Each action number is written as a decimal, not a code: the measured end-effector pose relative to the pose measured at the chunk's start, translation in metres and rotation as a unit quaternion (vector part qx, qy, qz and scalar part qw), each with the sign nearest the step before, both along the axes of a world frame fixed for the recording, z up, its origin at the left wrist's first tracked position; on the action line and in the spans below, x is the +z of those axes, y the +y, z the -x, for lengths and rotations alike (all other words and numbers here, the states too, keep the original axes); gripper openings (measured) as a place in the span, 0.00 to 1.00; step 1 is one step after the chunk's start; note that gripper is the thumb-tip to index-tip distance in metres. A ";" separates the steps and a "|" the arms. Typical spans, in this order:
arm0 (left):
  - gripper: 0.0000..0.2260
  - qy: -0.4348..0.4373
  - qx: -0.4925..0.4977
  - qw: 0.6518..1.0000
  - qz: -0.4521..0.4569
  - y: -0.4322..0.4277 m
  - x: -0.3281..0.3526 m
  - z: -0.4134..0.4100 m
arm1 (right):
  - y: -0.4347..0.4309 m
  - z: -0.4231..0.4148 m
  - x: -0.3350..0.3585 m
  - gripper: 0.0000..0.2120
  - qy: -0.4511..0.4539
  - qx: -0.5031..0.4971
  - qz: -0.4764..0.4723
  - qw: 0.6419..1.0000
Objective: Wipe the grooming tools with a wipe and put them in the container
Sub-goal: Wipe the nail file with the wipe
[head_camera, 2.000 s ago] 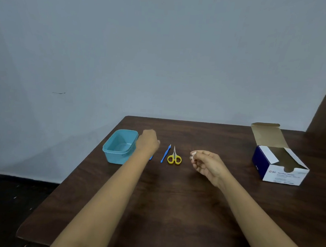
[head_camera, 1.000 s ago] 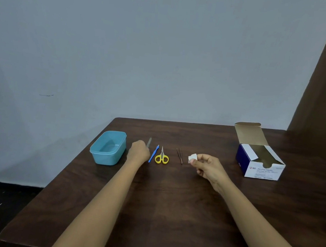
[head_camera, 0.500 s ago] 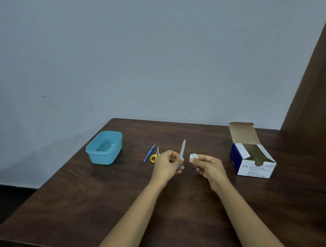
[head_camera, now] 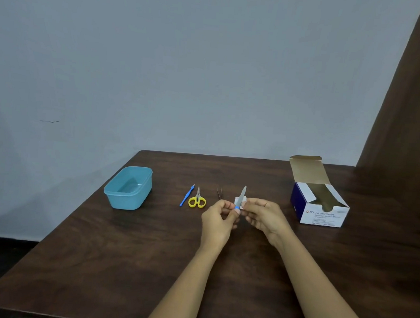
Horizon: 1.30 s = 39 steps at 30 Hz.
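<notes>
A person's left hand (head_camera: 219,214) pinches the blue handle of a nail file (head_camera: 242,195) between thumb and curled fingertips, holding it above a dark wooden table (head_camera: 124,264), well to the right of the teal container (head_camera: 130,200). The metal blade points up and away, tilted slightly rightward. The right hand (head_camera: 264,217) pinches a small white wipe (head_camera: 244,201) between thumb and fingers, holding it against the base of the blade just above the handle. Three tools lie on the table between the container and the hands: nearest the container, a slim blue tool (head_camera: 186,196), then yellow-handled scissors (head_camera: 197,201) just beside it, then dark tweezers (head_camera: 220,193). Farthest right of the container stands an open box of alcohol swabs (head_camera: 321,212), flap raised.
</notes>
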State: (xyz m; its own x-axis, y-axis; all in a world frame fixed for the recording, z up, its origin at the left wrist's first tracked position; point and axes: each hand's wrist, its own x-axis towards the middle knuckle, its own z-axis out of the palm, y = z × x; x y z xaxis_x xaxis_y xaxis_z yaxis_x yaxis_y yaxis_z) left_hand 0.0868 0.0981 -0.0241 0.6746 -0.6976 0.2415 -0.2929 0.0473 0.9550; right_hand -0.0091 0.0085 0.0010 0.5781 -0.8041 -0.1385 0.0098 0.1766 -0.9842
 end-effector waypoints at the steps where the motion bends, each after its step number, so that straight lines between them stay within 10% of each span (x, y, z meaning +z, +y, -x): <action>1: 0.07 -0.009 -0.002 1.000 -0.003 0.000 0.001 0.001 | 0.000 0.000 0.001 0.06 -0.008 -0.002 -0.008 1.000; 39: 0.01 -0.053 0.001 0.998 -0.028 0.001 0.005 -0.003 | -0.010 0.014 0.014 0.08 -0.128 -0.030 -0.129 0.983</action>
